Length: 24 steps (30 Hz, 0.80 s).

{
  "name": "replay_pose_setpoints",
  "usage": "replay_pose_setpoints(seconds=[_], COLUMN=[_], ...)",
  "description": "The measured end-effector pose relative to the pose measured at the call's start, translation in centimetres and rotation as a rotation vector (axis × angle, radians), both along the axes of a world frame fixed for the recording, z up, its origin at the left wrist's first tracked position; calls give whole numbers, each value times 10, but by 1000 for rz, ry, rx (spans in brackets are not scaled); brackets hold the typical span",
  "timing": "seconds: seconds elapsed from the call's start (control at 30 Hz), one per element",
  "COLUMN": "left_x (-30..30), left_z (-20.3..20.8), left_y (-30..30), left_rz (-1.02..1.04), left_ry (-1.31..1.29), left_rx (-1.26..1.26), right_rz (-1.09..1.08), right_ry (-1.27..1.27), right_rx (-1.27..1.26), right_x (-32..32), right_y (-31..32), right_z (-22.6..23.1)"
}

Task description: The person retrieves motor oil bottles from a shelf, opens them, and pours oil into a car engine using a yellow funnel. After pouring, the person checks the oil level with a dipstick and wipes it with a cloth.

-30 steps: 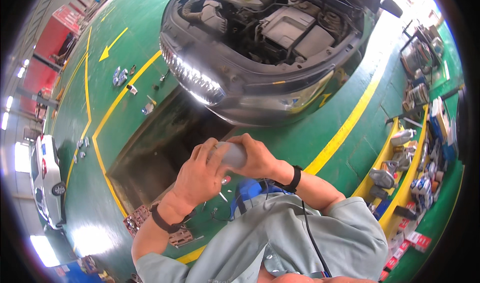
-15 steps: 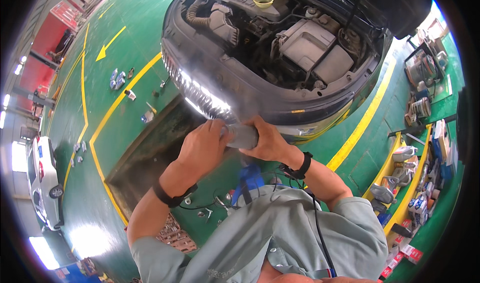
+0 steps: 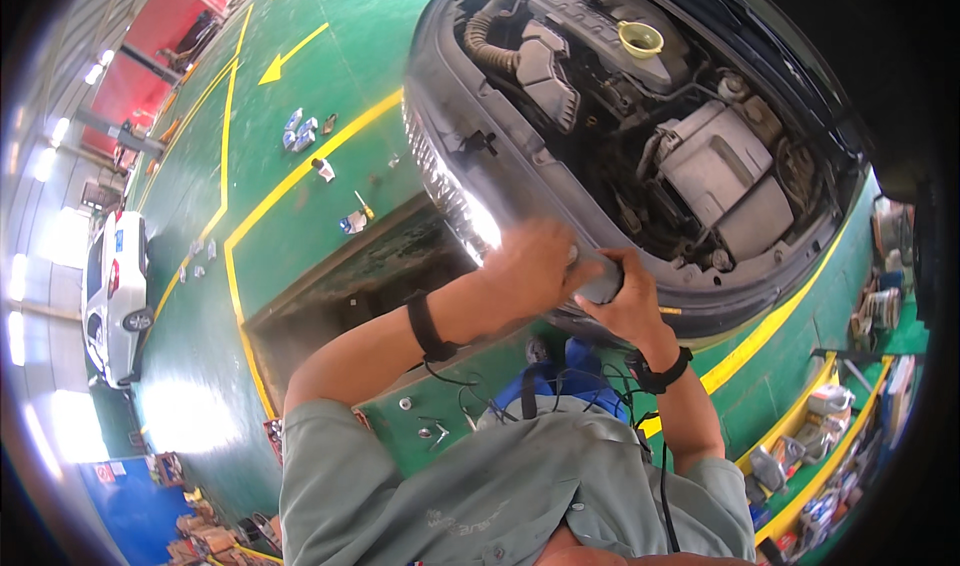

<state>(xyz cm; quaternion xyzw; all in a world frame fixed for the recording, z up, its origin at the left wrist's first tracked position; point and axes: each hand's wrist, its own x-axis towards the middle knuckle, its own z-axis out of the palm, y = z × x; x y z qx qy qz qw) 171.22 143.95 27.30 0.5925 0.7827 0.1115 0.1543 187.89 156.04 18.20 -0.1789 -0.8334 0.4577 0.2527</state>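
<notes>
Floor pit (image 3: pixel 335 278): lies open at the front of the car (image 3: pixel 545 181); anything dropped could fall in. Left hand (image 3: pixel 530 264): blurred at the end of the grey container (image 3: pixel 603 284); whether its fingers grip cannot be told. Container: sits between both hands; an uneven grip could make it slip. Right hand (image 3: pixel 635 306): fingers grasp the container's right side; a loose hold risks dropping it.
</notes>
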Motion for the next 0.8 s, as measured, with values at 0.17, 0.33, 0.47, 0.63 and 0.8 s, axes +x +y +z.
replay_pose_setpoints(seconds=[0.17, 0.33, 0.47, 0.63, 0.8], left_x=[-5, -9, -16, -27, -41], left_z=[-2, 20, 1, 3, -10], left_y=[25, 88, 86, 110, 154], left_rz=[-206, 188, -33, -60, 113], left_ry=[-3, -98, -7, -62, 290], left_rx=[205, -342, 225, 174, 243], right_rz=[27, 53, 46, 44, -37], right_ry=[-11, 4, 3, -5, 23], right_rx=[25, 42, 19, 21, 79], right_x=[-8, -20, -29, -33, -46], right_y=[39, 75, 100, 125, 136], right_z=[1, 2, 9, 12, 23])
